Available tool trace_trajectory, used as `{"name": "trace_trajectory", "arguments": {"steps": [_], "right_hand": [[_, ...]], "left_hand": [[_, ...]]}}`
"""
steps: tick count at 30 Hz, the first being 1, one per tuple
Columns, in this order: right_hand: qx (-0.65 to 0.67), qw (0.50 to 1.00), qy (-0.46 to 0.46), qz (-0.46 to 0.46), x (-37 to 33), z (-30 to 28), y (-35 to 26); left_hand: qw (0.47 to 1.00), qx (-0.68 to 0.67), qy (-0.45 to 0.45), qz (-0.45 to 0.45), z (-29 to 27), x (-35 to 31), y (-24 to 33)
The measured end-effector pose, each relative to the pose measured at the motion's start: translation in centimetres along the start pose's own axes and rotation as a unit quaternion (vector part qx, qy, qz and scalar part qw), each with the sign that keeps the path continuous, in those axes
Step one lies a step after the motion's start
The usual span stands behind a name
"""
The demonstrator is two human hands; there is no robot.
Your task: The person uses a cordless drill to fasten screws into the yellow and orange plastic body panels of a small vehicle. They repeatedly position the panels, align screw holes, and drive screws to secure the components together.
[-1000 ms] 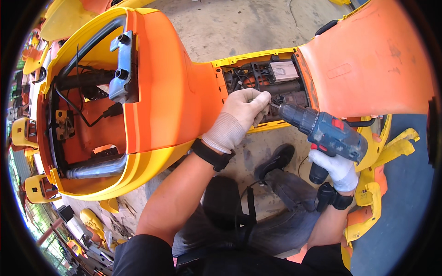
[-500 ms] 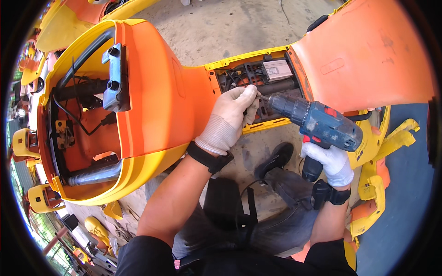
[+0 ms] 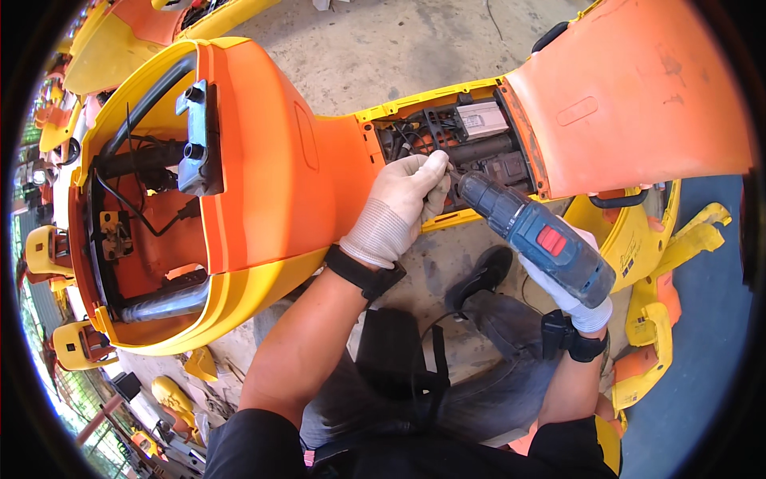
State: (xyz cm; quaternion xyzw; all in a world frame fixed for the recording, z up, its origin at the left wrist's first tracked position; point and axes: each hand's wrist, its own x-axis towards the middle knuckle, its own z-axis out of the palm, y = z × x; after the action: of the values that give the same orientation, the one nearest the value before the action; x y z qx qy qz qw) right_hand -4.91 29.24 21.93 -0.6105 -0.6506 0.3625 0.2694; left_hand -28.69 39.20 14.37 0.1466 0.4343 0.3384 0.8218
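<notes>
A blue cordless drill (image 3: 523, 231) with a black chuck points up and left in my gloved right hand (image 3: 589, 314); its handle is hidden beneath its body. My gloved left hand (image 3: 403, 195) is pinched at the front of the chuck. Whatever small piece lies between its thumb and fingers is too hidden to name. Both hands are above the near side of an open compartment (image 3: 499, 169) in the orange and yellow vehicle body. Inside it are a silver box (image 3: 482, 119), black wiring and dark parts.
On the left, the orange front shell (image 3: 263, 152) opens onto cables and a black tube. A broad orange panel (image 3: 622, 80) rises at the right. Yellow body parts (image 3: 642, 359) lie at lower right beside a blue-grey surface (image 3: 702, 319). My shoe (image 3: 483, 275) rests below the compartment.
My right hand has tilted and rolled the drill, so its red top switch faces up and its rear sits lower. The chuck is closer to my left hand, which has barely moved.
</notes>
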Motion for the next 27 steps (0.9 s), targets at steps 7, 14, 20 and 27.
{"name": "trace_trajectory", "arguments": {"steps": [7, 14, 20, 27], "right_hand": [[0.257, 0.934, -0.042, 0.245, 0.7, 0.4, -1.3], [0.353, 0.895, -0.055, 0.269, 0.9, 1.2, -0.3], [0.348, 0.898, -0.040, 0.266, 1.5, 1.5, -0.7], [0.359, 0.895, -0.044, 0.260, 1.6, 1.4, -0.6]], "left_hand": [[0.999, 0.018, -0.023, 0.034, -0.3, 0.1, -0.1], [0.998, 0.009, 0.000, 0.058, -0.2, 0.4, 0.1], [0.995, -0.075, -0.008, 0.063, 0.0, 0.7, 0.1], [0.995, -0.093, -0.004, 0.045, -0.1, 0.8, 0.3]]}}
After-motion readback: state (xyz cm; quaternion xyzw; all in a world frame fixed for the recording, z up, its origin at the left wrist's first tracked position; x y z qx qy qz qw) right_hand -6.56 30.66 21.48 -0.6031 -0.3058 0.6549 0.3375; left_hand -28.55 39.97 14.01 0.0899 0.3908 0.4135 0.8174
